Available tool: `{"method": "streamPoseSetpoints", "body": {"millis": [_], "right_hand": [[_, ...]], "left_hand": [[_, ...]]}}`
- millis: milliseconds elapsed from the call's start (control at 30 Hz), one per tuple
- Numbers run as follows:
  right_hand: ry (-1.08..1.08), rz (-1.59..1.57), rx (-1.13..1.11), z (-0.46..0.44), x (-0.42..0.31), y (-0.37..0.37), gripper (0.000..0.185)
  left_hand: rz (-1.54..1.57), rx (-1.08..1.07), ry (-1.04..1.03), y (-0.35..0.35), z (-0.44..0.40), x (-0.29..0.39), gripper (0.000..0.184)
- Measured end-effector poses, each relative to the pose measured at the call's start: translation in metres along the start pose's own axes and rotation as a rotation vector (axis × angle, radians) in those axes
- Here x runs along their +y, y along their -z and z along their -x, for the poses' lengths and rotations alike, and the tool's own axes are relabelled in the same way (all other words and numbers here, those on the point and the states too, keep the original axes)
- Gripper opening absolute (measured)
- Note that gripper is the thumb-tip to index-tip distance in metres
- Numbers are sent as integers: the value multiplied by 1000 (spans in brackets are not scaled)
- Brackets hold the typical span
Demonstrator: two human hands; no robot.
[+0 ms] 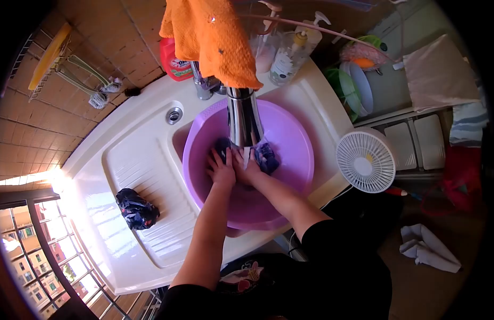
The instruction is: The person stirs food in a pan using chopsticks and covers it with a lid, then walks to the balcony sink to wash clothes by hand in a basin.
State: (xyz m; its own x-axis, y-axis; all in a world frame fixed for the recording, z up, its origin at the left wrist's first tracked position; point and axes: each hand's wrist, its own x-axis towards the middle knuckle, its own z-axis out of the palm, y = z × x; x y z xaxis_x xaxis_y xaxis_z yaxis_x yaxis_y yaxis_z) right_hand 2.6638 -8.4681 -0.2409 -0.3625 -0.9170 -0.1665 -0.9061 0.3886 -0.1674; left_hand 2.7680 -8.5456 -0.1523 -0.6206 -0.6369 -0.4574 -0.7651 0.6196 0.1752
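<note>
A purple basin (295, 128) sits in the white sink under a chrome faucet (243, 114). Dark patterned wet cloth (266, 158) lies in the basin, below the faucet's mouth. My left hand (222, 169) presses on the cloth at its left side, fingers spread. Close beside it, my right hand (246, 166) is on the cloth near the stream of water; its fingertips are partly hidden and I cannot make out their grip. A second dark bundle of cloth (136, 209) rests on the ribbed drainboard (167, 234) at the left.
An orange towel (209, 42) hangs over the faucet. Behind the sink stand a red bottle (174, 61) and pump bottles (289, 58). At the right are a white fan (366, 160) and bowls (359, 88). Brushes (98, 100) hang on the left wall.
</note>
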Motion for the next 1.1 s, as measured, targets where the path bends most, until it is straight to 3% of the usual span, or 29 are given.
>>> {"method": "streamPoseSetpoints", "body": {"millis": [33, 100, 167, 200, 300, 333, 433, 467, 500, 567, 600, 633, 667, 733, 767, 833, 900, 967, 1033, 1067, 1100], "right_hand": [[67, -85, 110, -6, 10, -21, 63], [371, -82, -125, -18, 32, 34, 50], [269, -589, 98, -40, 32, 13, 40], [91, -411, 181, -39, 20, 10, 40], [-47, -44, 86, -15, 9, 47, 43], [97, -186, 32, -7, 24, 59, 44], [188, -92, -167, -25, 45, 89, 47], [54, -213, -140, -20, 38, 136, 47], [6, -339, 32, -23, 47, 119, 46], [-72, -413, 327, -29, 65, 81, 43], [-73, -412, 323, -21, 60, 96, 43], [-95, -281, 43, -12, 54, 113, 44], [-114, -147, -233, -2, 46, 126, 45], [-37, -40, -498, 26, 30, 124, 52], [23, 34, -493, 39, 25, 112, 53], [151, 110, -430, 59, 19, 85, 38], [182, -9, -774, 60, 14, 94, 30], [183, -158, -721, 71, 21, 110, 29], [110, -354, -630, 78, 24, 146, 26], [153, -388, -461, 82, 29, 152, 23], [197, -422, -291, 86, 32, 160, 19]], "left_hand": [[-62, 31, -3, -15, -6, -7, 72], [-217, -94, 12, -9, -6, -13, 72], [-234, -237, 14, -4, -10, -5, 72], [-254, -252, 26, -13, -16, -6, 69], [-246, -191, 7, -37, -25, -13, 62], [-211, -174, -6, -42, -25, -17, 60], [-84, -131, -51, -25, -19, -17, 57], [-55, -74, -78, -27, -18, -20, 58], [78, -140, -41, -2, -12, -18, 58], [89, 20, 3, 23, 7, -14, 52], [85, 250, -45, 34, 21, -12, 32], [98, 336, -119, 38, 27, -15, 30], [156, 169, -198, 34, 27, -17, 28], [272, -91, -307, 4, 20, -13, 33], [279, -20, -317, -9, 30, -3, 37], [-6, 119, -227, -47, 41, 3, 45], [-64, 3, -210, -30, 40, 5, 42], [-121, -109, -187, -8, 38, 3, 39], [-51, -356, -226, 17, 39, -8, 29], [50, -173, -286, 25, 49, -15, 21], [47, -160, -285, 45, 60, -18, 21]]}}
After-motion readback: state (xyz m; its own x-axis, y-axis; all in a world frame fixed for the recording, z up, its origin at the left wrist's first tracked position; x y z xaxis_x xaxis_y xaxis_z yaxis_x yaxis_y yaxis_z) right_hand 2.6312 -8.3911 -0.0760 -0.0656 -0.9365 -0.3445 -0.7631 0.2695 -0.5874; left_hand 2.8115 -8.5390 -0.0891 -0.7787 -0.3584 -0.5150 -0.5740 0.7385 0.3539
